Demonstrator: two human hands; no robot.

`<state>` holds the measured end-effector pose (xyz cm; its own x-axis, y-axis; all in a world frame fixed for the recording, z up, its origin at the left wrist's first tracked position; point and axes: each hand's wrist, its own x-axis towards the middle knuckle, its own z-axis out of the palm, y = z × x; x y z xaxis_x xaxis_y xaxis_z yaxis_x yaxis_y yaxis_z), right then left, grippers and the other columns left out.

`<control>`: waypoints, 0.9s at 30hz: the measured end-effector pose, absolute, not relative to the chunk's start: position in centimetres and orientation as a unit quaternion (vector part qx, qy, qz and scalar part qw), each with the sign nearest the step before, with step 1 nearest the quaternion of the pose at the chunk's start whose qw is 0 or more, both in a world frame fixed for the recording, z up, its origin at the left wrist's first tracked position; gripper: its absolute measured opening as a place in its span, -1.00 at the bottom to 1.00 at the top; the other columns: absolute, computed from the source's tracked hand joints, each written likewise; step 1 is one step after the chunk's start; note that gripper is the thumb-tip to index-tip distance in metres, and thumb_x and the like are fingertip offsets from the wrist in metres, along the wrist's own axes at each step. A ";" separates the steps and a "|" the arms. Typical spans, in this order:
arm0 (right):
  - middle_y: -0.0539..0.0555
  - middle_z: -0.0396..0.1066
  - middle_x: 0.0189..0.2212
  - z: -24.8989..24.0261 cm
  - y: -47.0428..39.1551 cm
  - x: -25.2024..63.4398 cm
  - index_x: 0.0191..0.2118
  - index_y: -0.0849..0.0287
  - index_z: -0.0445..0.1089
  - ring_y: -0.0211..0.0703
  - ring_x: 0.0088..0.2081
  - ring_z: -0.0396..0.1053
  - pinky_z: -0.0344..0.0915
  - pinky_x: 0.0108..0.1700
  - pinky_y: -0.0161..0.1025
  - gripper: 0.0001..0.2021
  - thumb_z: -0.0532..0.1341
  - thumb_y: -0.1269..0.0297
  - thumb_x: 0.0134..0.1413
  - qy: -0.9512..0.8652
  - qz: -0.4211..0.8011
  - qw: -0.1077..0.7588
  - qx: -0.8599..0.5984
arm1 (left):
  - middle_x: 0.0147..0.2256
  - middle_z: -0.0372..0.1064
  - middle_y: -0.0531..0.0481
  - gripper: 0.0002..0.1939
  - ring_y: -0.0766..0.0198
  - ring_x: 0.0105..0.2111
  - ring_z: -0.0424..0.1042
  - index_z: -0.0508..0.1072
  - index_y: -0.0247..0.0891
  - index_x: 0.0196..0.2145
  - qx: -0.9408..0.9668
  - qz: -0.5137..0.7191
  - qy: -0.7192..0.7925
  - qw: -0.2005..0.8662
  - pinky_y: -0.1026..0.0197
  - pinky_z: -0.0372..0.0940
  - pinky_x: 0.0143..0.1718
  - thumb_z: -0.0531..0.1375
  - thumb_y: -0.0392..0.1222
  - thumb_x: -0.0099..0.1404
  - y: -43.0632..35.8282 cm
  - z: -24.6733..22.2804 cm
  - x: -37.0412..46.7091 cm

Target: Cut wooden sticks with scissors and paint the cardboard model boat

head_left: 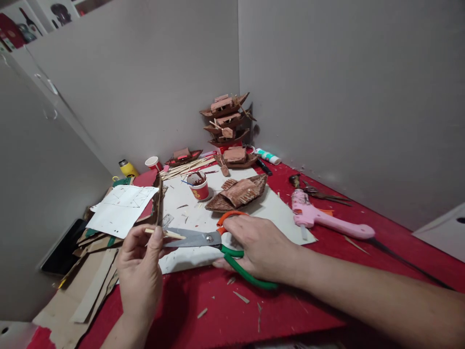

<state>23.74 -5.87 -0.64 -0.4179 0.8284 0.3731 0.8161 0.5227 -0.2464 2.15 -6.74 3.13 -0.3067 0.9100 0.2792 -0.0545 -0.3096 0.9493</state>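
Note:
My left hand [141, 261] pinches a short thin wooden stick [170, 234] between thumb and fingers. In my right hand [256, 242] is a pair of scissors [207, 238] with one orange and one green handle. The scissor blades point left, slightly parted, and the stick's free end lies at them. Just beyond the scissors, a brown model boat [240, 194] with a curved roof rests on white paper [181, 261]. Behind it to the left stands a red paper cup [198, 186] stained dark inside, with a thin blue stick in it.
A pink glue gun [327, 218] lies at the right with its cable trailing off. Several model boats [227, 118] are stacked in the back corner. Thin sticks [189, 167] lie near a second cup [153, 163]. Cardboard [90, 286] and a drawn sheet [123, 208] cover the left side.

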 end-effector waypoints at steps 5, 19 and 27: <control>0.19 0.42 -0.34 -0.7 -5.8 23.8 -0.22 0.25 0.35 0.04 -0.28 0.37 0.25 -0.26 -0.12 -0.47 0.15 -0.21 0.02 -0.845 0.005 0.229 -0.484 | -0.44 0.48 0.07 -0.84 0.24 -0.42 0.54 0.44 -0.22 -0.37 0.465 0.649 0.451 0.399 0.20 0.48 -0.35 0.33 -0.16 0.13 -6.8 3.1 2.2; 0.13 0.46 -0.40 -0.6 -5.6 24.2 -0.29 0.18 0.34 -0.02 -0.35 0.42 0.16 -0.37 -0.22 -0.59 0.15 -0.13 0.05 -0.840 0.024 0.215 -0.497 | -0.44 0.37 0.13 -0.82 0.35 -0.47 0.46 0.42 -0.24 -0.40 0.449 0.635 0.467 0.421 0.24 0.48 -0.42 0.34 -0.15 0.11 -6.0 3.0 2.1; 0.10 0.48 -0.40 -0.7 -5.7 24.3 -0.29 0.17 0.33 -0.01 -0.36 0.44 0.18 -0.39 -0.21 -0.52 0.16 -0.23 0.01 -0.841 0.045 0.229 -0.488 | -0.46 0.38 0.16 -0.77 0.39 -0.58 0.43 0.40 -0.25 -0.40 0.406 0.648 0.458 0.454 0.25 0.47 -0.48 0.37 -0.16 0.05 -5.6 3.3 2.0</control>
